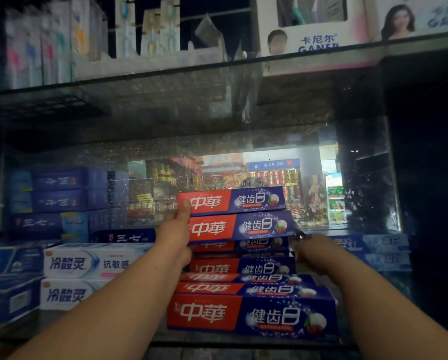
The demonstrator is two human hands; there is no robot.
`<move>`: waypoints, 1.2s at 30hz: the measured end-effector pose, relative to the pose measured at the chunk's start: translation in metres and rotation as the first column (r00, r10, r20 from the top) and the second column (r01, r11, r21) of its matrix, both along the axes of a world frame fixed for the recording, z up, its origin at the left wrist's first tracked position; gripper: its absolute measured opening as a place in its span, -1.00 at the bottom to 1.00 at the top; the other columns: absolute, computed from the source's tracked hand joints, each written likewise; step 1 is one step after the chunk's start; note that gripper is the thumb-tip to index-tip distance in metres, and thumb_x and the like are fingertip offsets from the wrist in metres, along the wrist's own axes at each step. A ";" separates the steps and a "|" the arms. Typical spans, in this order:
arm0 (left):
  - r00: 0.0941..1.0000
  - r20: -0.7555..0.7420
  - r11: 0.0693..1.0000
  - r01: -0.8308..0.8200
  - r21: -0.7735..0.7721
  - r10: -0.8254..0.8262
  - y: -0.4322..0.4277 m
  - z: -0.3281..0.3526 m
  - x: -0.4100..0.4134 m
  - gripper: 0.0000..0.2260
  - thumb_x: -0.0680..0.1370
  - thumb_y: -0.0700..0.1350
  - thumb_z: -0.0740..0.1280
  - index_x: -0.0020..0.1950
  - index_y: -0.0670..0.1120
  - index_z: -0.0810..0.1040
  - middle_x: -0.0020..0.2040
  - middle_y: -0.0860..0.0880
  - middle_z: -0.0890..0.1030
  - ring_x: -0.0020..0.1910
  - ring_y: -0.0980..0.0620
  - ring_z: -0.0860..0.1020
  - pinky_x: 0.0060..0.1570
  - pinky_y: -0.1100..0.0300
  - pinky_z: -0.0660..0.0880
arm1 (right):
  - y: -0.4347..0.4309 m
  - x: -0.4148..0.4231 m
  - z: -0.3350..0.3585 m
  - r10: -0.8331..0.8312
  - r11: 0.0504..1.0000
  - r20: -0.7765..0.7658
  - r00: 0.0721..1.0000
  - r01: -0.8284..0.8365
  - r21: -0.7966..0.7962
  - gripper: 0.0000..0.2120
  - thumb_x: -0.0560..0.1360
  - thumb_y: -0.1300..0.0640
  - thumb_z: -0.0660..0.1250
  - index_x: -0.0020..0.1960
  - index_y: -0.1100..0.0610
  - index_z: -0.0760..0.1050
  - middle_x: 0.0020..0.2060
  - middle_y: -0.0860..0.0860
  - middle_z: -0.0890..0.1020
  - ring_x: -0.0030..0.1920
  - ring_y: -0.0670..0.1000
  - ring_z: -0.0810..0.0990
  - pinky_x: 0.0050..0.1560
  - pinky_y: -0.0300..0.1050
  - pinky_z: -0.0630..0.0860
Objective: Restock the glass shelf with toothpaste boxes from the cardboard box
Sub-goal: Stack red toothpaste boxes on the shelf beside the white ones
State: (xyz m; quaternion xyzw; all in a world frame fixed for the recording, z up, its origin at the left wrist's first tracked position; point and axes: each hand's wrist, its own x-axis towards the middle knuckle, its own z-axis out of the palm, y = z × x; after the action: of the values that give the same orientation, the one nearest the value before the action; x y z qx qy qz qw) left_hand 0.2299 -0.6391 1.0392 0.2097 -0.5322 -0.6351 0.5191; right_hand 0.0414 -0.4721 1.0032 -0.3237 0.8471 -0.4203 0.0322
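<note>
Two red-and-blue toothpaste boxes, one on the other, are held between both hands above a stack of the same boxes on the glass shelf. My left hand grips their left, red ends, with the thumb on the upper box. My right hand closes on their right, blue ends; its fingertips are partly hidden behind the boxes. The held pair sits just over the top of the stack, tilted slightly. The cardboard box is not in view.
White toothpaste boxes stand left of the stack, with dark blue boxes behind them. Pale blue boxes lie to the right. An upper glass shelf carries toothbrush packs. A mirror back panel reflects the shop.
</note>
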 end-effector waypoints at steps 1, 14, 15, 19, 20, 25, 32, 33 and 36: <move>1.000 0.004 1.000 0.001 0.002 -0.001 -0.001 0.000 -0.001 -0.69 0.56 0.16 0.25 0.09 -0.06 0.45 -0.20 -0.08 0.63 -0.30 -0.05 0.61 -0.37 0.10 0.52 | 0.004 0.002 0.004 -0.004 0.989 0.063 0.998 0.013 -0.150 -0.81 0.49 0.11 0.23 -0.28 0.14 0.41 -0.36 0.08 0.47 -0.36 0.03 0.44 -0.35 -0.20 0.35; 0.981 0.187 0.997 0.065 -0.047 -0.056 -0.004 0.000 -0.006 -0.70 0.59 0.14 0.20 0.10 -0.08 0.46 -0.19 -0.10 0.64 -0.28 -0.05 0.62 -0.38 0.13 0.50 | -0.004 0.010 0.002 0.159 0.934 -0.176 0.972 -0.205 -0.293 -0.56 0.46 0.07 0.45 0.29 0.01 0.41 0.15 0.01 0.55 0.03 0.03 0.54 0.05 -0.04 0.47; 0.975 0.217 0.998 0.061 -0.031 -0.053 -0.005 0.000 -0.006 -0.70 0.60 0.13 0.19 0.09 -0.09 0.46 -0.19 -0.11 0.64 -0.28 -0.06 0.62 -0.36 0.11 0.51 | -0.004 0.011 0.003 0.136 0.941 -0.202 0.970 -0.190 -0.281 -0.57 0.45 0.07 0.46 0.27 0.02 0.42 0.11 0.00 0.55 0.01 0.02 0.53 0.01 -0.07 0.46; 0.942 0.317 0.994 0.103 0.040 -0.110 -0.013 -0.002 -0.011 -0.70 0.62 0.08 0.18 0.11 -0.15 0.45 -0.07 -0.20 0.65 -0.16 -0.17 0.64 -0.03 -0.10 0.59 | -0.008 0.013 0.003 0.048 0.976 -0.324 0.945 -0.114 -0.187 -0.60 0.40 0.10 0.51 0.17 0.09 0.46 -0.05 -0.04 0.51 -0.14 -0.05 0.47 -0.12 -0.18 0.38; 0.928 0.354 0.994 0.109 0.034 -0.114 -0.014 -0.003 -0.012 -0.74 0.63 0.03 0.18 0.12 -0.15 0.44 -0.06 -0.20 0.65 -0.15 -0.17 0.64 -0.02 -0.11 0.59 | -0.007 0.014 0.003 0.030 0.978 -0.350 0.936 -0.101 -0.184 -0.59 0.40 0.11 0.51 0.17 0.10 0.45 -0.07 -0.06 0.48 -0.13 -0.06 0.44 -0.11 -0.18 0.36; 0.890 0.447 0.995 0.099 0.003 -0.090 -0.013 -0.002 -0.013 -0.90 0.63 -0.18 0.19 0.11 -0.16 0.41 -0.15 -0.17 0.61 -0.24 -0.10 0.60 -0.28 0.03 0.55 | -0.002 0.019 -0.002 0.043 0.953 -0.262 0.964 -0.118 -0.279 -0.62 0.44 0.14 0.47 0.02 -0.04 0.26 -0.25 -0.25 0.35 -0.26 -0.21 0.36 -0.10 -0.18 0.33; 0.758 0.647 0.995 0.103 0.007 -0.083 0.000 0.010 -0.008 -0.87 0.59 -0.37 0.12 -0.04 -0.22 0.43 -0.24 -0.17 0.59 -0.29 -0.09 0.58 -0.32 0.00 0.52 | 0.001 0.021 -0.005 0.052 0.953 -0.157 0.986 -0.096 -0.289 -0.43 0.44 0.08 0.48 0.36 0.06 0.31 0.12 0.02 0.58 -0.07 -0.06 0.44 -0.07 -0.14 0.37; 0.734 0.675 0.996 0.088 0.004 -0.068 -0.002 0.009 -0.009 -0.87 0.60 -0.34 0.12 -0.03 -0.21 0.45 -0.23 -0.17 0.60 -0.29 -0.08 0.58 -0.33 0.02 0.50 | 0.000 0.020 -0.006 0.048 0.954 -0.160 0.986 -0.093 -0.285 -0.43 0.44 0.08 0.47 0.36 0.08 0.32 0.11 0.01 0.58 -0.08 -0.07 0.45 -0.07 -0.14 0.38; 0.730 0.683 0.999 0.042 -0.022 -0.016 -0.008 0.002 -0.011 -0.82 0.63 -0.27 0.14 -0.09 -0.19 0.50 -0.23 -0.16 0.62 -0.29 -0.08 0.60 -0.20 0.04 0.54 | 0.000 0.021 -0.005 0.044 0.952 -0.149 0.988 -0.087 -0.294 -0.47 0.45 0.09 0.47 0.34 0.08 0.34 -0.12 -0.14 0.49 -0.21 -0.15 0.44 -0.20 -0.20 0.38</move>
State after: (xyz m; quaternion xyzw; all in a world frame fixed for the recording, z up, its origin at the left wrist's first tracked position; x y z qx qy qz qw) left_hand 0.2184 -0.6466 1.0411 0.4105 -0.7002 -0.5121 0.2811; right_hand 0.0624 -0.4719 0.9981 -0.3816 0.7625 -0.5186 -0.0632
